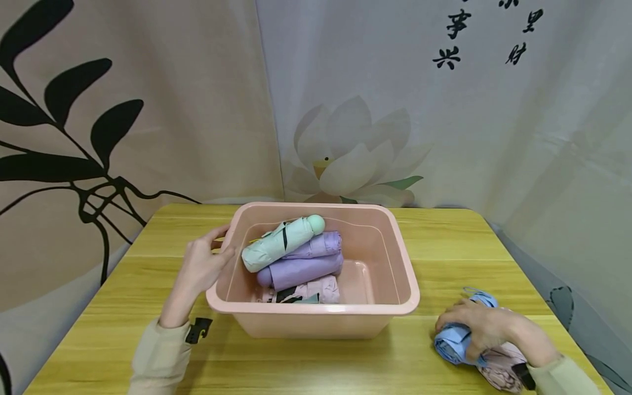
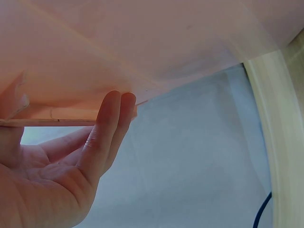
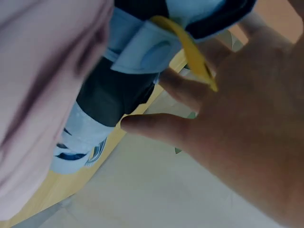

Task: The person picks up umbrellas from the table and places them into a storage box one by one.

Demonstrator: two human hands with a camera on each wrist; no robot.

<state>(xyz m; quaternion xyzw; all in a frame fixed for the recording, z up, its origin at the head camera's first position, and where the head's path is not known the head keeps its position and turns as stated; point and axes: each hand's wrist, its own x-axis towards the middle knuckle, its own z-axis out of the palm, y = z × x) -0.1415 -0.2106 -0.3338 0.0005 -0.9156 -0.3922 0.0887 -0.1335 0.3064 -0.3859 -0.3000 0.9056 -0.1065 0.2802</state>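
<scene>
A pink plastic bin (image 1: 316, 321) holds a mint folding umbrella (image 1: 281, 244), lying across two purple rolled umbrellas (image 1: 308, 270), and a pale pink one (image 1: 323, 289) with dark patches. My left hand (image 1: 204, 260) is at the bin's left rim; in the left wrist view its nearly straight fingers (image 2: 111, 107) touch the outer wall. To the right, my right hand (image 1: 481, 323) lies over a blue folding umbrella (image 1: 451, 345), fingers and thumb curved around it. A dusty-pink umbrella (image 1: 501, 367) lies against it, partly under my wrist. The right wrist view shows a yellow strap (image 3: 190, 50) on the blue umbrella.
The bin stands on a yellow wood-grain table (image 1: 434, 236). Behind it hangs a pale curtain (image 1: 222, 109) printed with leaves, a lotus and characters. The table's right edge runs close to the umbrellas there. A dark cable (image 2: 262, 209) shows in the left wrist view.
</scene>
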